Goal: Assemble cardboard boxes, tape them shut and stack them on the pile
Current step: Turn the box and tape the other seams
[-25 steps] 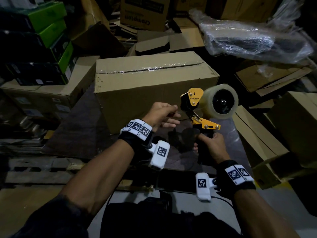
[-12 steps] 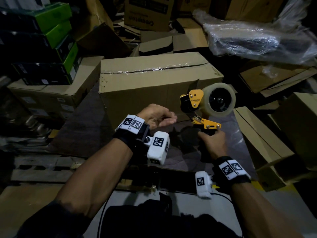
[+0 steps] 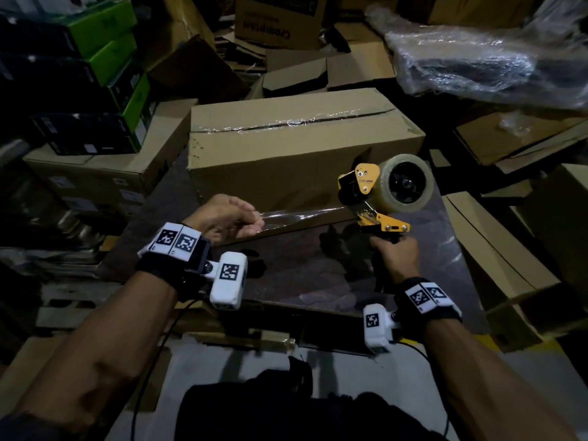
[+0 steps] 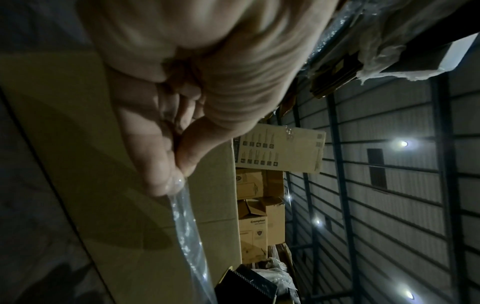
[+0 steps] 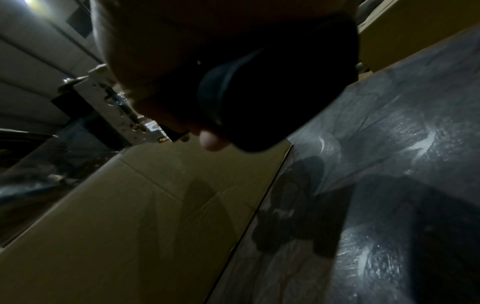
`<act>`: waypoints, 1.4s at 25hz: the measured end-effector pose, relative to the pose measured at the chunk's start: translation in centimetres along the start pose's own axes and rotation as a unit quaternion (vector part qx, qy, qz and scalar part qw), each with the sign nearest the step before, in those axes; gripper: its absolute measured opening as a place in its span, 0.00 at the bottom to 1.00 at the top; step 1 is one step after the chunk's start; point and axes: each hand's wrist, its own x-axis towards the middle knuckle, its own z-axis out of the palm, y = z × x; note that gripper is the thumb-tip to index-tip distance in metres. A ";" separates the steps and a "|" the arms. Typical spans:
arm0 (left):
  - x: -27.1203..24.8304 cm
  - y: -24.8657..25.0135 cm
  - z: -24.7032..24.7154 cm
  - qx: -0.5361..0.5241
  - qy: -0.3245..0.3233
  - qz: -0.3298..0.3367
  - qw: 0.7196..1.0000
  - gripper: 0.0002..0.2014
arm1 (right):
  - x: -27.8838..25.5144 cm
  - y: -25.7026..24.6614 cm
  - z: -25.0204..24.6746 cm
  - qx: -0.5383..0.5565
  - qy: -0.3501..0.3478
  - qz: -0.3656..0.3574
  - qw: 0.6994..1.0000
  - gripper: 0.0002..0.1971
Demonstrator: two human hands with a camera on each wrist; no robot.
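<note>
"Crompton" stands upside down on a far carton (image 3: 276, 23) in the head view. The left wrist view shows "Crompton" again on the face of a stacked box (image 4: 253, 230), and above it a flat carton (image 4: 280, 151) printed with rows of small pictograms too small to read. The tape gun's orange plate (image 3: 366, 180) bears lettering, illegible.

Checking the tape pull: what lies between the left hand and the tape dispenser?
A strip of clear tape spans from the left hand to the tape dispenser, shown in the head view.
</note>
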 end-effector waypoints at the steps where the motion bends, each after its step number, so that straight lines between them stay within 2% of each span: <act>1: -0.1 0.0 -0.5 0.015 0.000 0.008 1.000 0.06 | 0.0 0.0 0.3 -0.001 -0.003 0.002 1.000 0.07; 3: -0.5 0.3 -1.2 0.051 0.001 0.038 0.998 0.03 | -0.2 0.0 1.0 0.005 -0.002 0.004 1.000 0.06; 5: -1.4 0.9 -1.9 0.086 0.020 0.077 0.993 0.02 | -0.8 -0.3 1.5 -0.004 0.003 -0.027 1.000 0.05; 7: -2.1 1.7 -2.7 0.120 0.058 0.108 0.985 0.04 | -0.9 -1.1 1.9 -0.017 -0.002 -0.080 0.997 0.11; 9: -2.5 2.3 -3.5 0.136 0.074 0.120 0.981 0.05 | -0.5 -2.2 2.2 -0.014 -0.009 -0.107 0.994 0.14; 12: -2.6 2.8 -3.8 0.138 0.072 0.134 0.979 0.05 | 0.4 -3.6 2.5 0.003 -0.018 -0.112 0.994 0.11; 17: -1.7 1.9 -3.7 0.192 0.109 0.132 0.966 0.04 | 0.1 -3.5 2.7 -0.027 -0.041 -0.095 0.994 0.06; 19: -1.0 1.1 -3.9 0.216 0.120 0.123 0.961 0.05 | 0.1 -3.4 2.6 -0.046 -0.049 -0.084 0.994 0.07; 22: 0.2 -1.3 -4.5 0.169 0.083 0.087 0.978 0.10 | -0.5 -3.3 2.1 -0.091 -0.068 -0.088 0.990 0.18; 24: 0.9 -3.8 -5.4 0.144 0.075 0.066 0.984 0.12 | -0.9 -3.2 1.6 -0.103 -0.072 -0.107 0.986 0.18; 28: 1.7 -8.8 -6.5 0.134 0.122 0.015 0.983 0.13 | -0.4 -3.0 0.2 -0.133 -0.061 -0.122 0.982 0.13; 31: 2.3 -10.1 -7.2 0.144 0.142 0.029 0.979 0.13 | -0.3 -2.6 -0.1 -0.155 -0.078 -0.129 0.976 0.16; 35: 2.1 -8.2 -8.4 0.212 0.167 0.107 0.957 0.15 | -0.4 -2.1 -0.2 -0.154 -0.085 -0.139 0.974 0.18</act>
